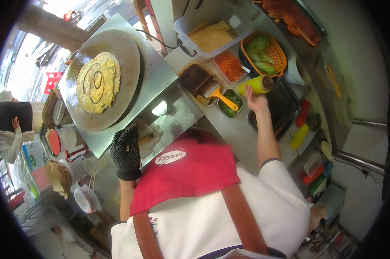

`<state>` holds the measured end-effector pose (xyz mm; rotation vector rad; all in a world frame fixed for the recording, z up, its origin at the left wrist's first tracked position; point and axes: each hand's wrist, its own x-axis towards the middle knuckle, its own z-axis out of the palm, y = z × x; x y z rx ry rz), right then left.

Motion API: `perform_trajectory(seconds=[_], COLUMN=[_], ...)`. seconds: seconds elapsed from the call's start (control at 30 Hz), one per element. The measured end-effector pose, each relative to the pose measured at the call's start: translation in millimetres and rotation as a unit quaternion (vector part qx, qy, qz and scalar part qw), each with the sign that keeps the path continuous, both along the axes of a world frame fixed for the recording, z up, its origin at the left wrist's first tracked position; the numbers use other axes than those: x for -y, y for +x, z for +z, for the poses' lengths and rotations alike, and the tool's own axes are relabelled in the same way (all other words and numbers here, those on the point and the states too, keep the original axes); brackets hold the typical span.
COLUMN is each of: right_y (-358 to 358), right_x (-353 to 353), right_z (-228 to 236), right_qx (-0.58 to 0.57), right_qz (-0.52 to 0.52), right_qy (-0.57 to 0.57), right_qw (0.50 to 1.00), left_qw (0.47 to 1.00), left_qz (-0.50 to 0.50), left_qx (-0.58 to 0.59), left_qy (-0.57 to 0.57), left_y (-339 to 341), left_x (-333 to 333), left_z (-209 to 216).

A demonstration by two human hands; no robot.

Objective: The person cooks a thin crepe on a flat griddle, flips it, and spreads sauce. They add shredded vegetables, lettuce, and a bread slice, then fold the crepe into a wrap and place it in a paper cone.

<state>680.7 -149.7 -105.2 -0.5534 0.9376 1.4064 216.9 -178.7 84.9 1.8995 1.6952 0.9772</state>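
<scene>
My right hand (pixel 256 102) grips a yellow-green bottle (pixel 254 85) with a brownish end, tilted on its side above the counter. A black dotted glove covers my left hand (pixel 126 152), whose fingers are curled at the front of the metal stand. What they hold, if anything, is hidden. Close by, a wooden piece (pixel 146 139) lies in a metal recess. A round egg-topped pancake (pixel 99 82) with a dark sauce swirl lies on the round griddle (pixel 128 47). An orange-handled brush (pixel 223 96) rests across a dark sauce tray (pixel 194 77), beside a tub of chopped greens (pixel 231 105).
Shredded orange food fills a tub (pixel 230 66). Behind stand a clear bin (pixel 195 51) of flat tan sheets and an orange basket (pixel 276 54) with lettuce. A black tray (pixel 285 97) sits to the right. Another person (pixel 14 116) stands at the far left.
</scene>
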Motion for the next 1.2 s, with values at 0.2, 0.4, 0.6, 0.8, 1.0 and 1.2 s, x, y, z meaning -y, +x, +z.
perform_trajectory(seconds=[0.2, 0.4, 0.6, 0.8, 1.0, 1.2], right_y=[-84, -144, -170, -334, -411, -414], right_x=[70, 4, -46, -147, -226, -251], right_z=[-26, -45, 57, 151, 97, 127], right_qx=[0.660, 0.695, 0.715, 0.648, 0.738, 0.770], right_qz=[0.365, 0.222, 0.117, 0.246, 0.383, 0.322], right_qy=[-0.023, 0.091, 0.121, 0.403, 0.386, 0.371], right_qw=[0.656, 0.677, 0.679, 0.598, 0.399, 0.407], left_qw=[0.995, 0.995, 0.981, 0.973, 0.967, 0.963], left_qz=[0.096, 0.091, 0.186, 0.223, 0.230, 0.262], left_qx=[0.020, -0.028, -0.024, 0.000, -0.004, 0.020], left_qy=[-0.026, 0.027, 0.051, 0.060, 0.108, 0.065], left_y=[-10, -18, -52, -74, -94, -125], left_x=[20, 32, 55, 67, 69, 78], left_z=[-15, -10, -3, -19, -17, -31])
